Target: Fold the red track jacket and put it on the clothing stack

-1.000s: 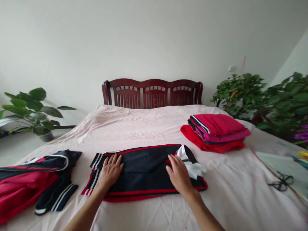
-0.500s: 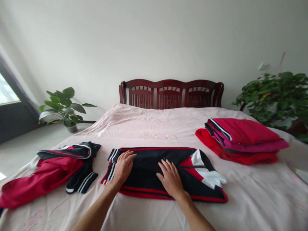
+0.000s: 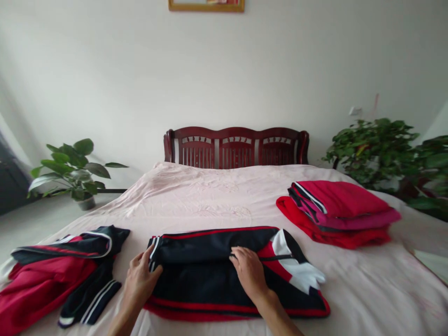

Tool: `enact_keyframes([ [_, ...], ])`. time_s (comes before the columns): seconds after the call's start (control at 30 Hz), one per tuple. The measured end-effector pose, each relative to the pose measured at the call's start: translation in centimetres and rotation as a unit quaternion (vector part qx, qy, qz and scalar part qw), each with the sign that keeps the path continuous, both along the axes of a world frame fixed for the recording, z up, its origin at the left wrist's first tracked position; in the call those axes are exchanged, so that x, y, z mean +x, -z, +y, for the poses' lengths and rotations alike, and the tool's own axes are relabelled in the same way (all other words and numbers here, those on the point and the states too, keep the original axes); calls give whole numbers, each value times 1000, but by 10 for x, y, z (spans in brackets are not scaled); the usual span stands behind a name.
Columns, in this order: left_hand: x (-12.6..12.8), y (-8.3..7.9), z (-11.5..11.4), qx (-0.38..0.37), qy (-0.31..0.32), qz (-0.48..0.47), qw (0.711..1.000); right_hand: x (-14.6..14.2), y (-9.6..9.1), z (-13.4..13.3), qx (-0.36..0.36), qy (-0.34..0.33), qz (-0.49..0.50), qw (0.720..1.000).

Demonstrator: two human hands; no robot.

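Note:
A dark navy track jacket (image 3: pixel 199 284) with red piping lies folded flat on the bed in front of me. Its striped end is at the left, and a red and white panel with a zip is at the right. My left hand (image 3: pixel 140 275) grips the striped end, thumb on top and fingers at the upper edge; the underside of its hold is hidden. At mid-length, my right hand (image 3: pixel 248 273) has its fingers bent and together on the cloth, holding a raised crease that runs leftward.
A stack of folded red and magenta clothes (image 3: pixel 343 214) sits on the bed at the right. Loose red and navy clothing (image 3: pixel 52 280) lies at the left. Beyond the pink bedsheet (image 3: pixel 210 191) stands a dark wooden headboard (image 3: pixel 236 144), with potted plants (image 3: pixel 75 172) to the sides.
My left hand has gone from lying on the jacket to its striped left end, which is now partly folded in. My right fingers have bent, raising a crease. The view has tilted up slightly.

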State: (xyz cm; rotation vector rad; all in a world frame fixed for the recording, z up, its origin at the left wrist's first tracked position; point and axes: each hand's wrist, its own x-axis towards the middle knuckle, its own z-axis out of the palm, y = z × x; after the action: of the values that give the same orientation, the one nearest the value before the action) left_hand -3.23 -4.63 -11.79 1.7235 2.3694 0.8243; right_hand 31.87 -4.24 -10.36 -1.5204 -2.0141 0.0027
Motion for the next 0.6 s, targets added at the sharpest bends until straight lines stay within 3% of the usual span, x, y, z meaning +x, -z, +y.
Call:
enact_keyframes([
  [0.1,0,-4,2,-11,0,4,1000,11,3,-5,15,-20,-1,1000],
  [0.3,9,-25,4,-26,6,-6,1000,20,11,-11,18,-37,3,999],
  [0.43,3,-35,14,-20,19,-170,985,19,11,-9,32,-41,7,999],
  [0.6,-10,-53,22,-51,37,-423,904,17,1,-10,28,-38,5,999],
])
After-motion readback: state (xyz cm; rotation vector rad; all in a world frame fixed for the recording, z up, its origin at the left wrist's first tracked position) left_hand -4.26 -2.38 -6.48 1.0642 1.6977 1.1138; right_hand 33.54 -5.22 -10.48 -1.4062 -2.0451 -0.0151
